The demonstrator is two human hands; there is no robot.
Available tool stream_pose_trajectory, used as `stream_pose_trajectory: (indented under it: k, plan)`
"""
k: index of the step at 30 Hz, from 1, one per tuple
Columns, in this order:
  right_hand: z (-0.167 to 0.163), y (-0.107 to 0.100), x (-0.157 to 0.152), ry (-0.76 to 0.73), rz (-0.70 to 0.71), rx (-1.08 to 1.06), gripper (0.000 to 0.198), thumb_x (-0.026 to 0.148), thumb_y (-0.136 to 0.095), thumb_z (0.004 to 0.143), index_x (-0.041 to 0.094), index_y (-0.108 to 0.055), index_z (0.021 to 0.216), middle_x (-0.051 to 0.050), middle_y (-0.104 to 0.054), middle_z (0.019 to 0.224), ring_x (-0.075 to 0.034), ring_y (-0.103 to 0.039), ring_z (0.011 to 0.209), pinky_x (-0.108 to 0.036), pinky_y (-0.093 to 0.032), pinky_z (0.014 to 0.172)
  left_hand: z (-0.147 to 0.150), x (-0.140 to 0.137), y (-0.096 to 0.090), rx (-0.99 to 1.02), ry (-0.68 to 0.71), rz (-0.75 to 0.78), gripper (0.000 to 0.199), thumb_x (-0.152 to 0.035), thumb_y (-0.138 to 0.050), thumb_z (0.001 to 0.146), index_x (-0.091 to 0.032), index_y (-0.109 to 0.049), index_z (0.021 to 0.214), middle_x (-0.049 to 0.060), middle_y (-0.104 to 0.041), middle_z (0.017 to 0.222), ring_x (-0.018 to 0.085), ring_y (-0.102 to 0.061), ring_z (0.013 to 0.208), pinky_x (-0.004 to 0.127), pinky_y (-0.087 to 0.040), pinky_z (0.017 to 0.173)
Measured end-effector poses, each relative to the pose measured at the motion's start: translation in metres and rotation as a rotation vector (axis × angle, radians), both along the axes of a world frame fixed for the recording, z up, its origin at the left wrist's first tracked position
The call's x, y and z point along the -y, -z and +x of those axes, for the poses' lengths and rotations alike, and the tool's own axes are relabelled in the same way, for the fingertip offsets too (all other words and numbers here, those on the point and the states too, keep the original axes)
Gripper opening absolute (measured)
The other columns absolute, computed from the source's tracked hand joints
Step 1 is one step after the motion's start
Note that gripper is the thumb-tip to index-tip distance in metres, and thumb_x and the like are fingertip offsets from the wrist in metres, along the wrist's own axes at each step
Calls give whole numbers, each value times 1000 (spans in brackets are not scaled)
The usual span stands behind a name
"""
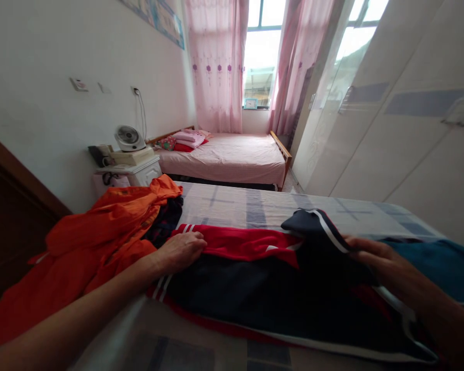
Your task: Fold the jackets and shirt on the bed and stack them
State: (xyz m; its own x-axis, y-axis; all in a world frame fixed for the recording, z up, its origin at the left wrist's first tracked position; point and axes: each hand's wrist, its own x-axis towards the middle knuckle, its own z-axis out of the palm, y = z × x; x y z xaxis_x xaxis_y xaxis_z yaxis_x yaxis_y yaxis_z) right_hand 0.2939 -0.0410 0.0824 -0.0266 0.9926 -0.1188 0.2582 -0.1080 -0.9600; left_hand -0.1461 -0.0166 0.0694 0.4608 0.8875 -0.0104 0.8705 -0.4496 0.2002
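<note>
A navy and red track jacket point(247, 288) with white stripes lies spread across the near bed. My left hand point(183, 251) is at its left end, by the red band with two white lines, fingers curled down and closed on the red fabric. At the right end, my right hand point(375, 255) grips a navy part edged with a white stripe, and that part stands raised off the bed. The right fingertips are partly hidden behind the cloth. An orange garment point(100, 232) lies heaped beside my left forearm, partly over a dark patterned cloth point(168, 219).
The near bed has a checked sheet point(224, 201). A teal cloth point(433, 263) lies at the right. Beyond stands a second bed point(232, 154) with pink bedding. A small fan point(129, 138) tops a white nightstand point(147, 172); wardrobe doors point(394, 123) line the right side.
</note>
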Motion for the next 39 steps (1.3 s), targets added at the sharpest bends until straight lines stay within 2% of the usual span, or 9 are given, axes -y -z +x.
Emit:
stream_pose_trajectory:
  k: [4, 11, 14, 18, 23, 27, 29, 34, 39]
  plan:
    - [0, 15, 17, -222, 140, 287, 12, 36, -67, 64, 25, -71, 70, -7, -51, 134, -36, -45, 122, -46, -42, 96, 46, 13, -18, 136, 135, 162, 39, -13, -39, 85, -23, -54, 120, 7, -54, 127, 19, -53, 113, 31, -43, 95]
    - [-25, 21, 36, -426, 201, 463, 15, 17, -51, 73, 21, -65, 70, -5, -48, 137, -28, -50, 119, -37, -40, 95, 161, -8, -14, 142, 676, 308, 58, -5, -45, 81, -22, -36, 136, 15, -31, 146, 26, -36, 130, 39, -40, 97]
    - [-29, 19, 39, -445, 239, 480, 19, 12, -46, 70, 20, -63, 70, -5, -51, 133, -26, -51, 117, -33, -41, 93, 202, -33, -4, 85, 821, 333, 53, -9, -49, 81, -23, -42, 133, 14, -31, 146, 27, -36, 130, 38, -41, 94]
    - [-32, 17, 43, -421, 269, 468, 19, 10, -44, 64, 20, -59, 69, -6, -57, 125, -23, -54, 112, -29, -42, 90, 230, -59, -4, -27, 919, 381, 20, -17, -51, 83, -19, -64, 97, 12, -48, 130, 25, -44, 121, 35, -41, 90]
    - [-15, 20, 43, -294, 223, 630, 22, 18, -49, 69, 22, -60, 88, -3, -67, 87, -19, -62, 79, -27, -47, 71, 215, -57, -47, 46, 877, 366, 14, -12, -54, 74, -17, -62, 85, 8, -64, 98, 20, -54, 103, 31, -39, 91]
    - [10, 20, 38, -141, 264, 745, 20, 36, -48, 81, 22, -63, 83, -2, -66, 76, -18, -60, 69, -26, -45, 64, 186, -19, -97, 189, 824, 266, 9, -18, -54, 75, -18, -61, 81, 5, -64, 90, 18, -56, 91, 28, -40, 88]
    - [17, 15, 36, -142, 240, 699, 24, 40, -47, 84, 23, -63, 87, -1, -66, 77, -17, -60, 69, -24, -45, 63, 172, 7, -110, 178, 792, 171, 8, -23, -55, 78, -19, -58, 72, 3, -62, 80, 16, -57, 81, 26, -41, 81]
    - [21, 9, 32, -195, 263, 690, 14, 28, -54, 75, 22, -65, 82, 0, -68, 81, -17, -62, 74, -24, -47, 69, 136, 56, -90, -14, 571, -124, 13, -35, -58, 79, -22, -54, 78, -3, -56, 68, 13, -53, 62, 24, -37, 58]
    - [29, 19, 33, -225, 225, 763, 14, 24, -55, 71, 23, -67, 79, -1, -67, 81, -19, -62, 77, -25, -47, 70, 100, 69, -68, -54, 533, -308, 11, -22, -59, 75, -19, -51, 67, -3, -56, 77, 11, -54, 70, 21, -38, 64]
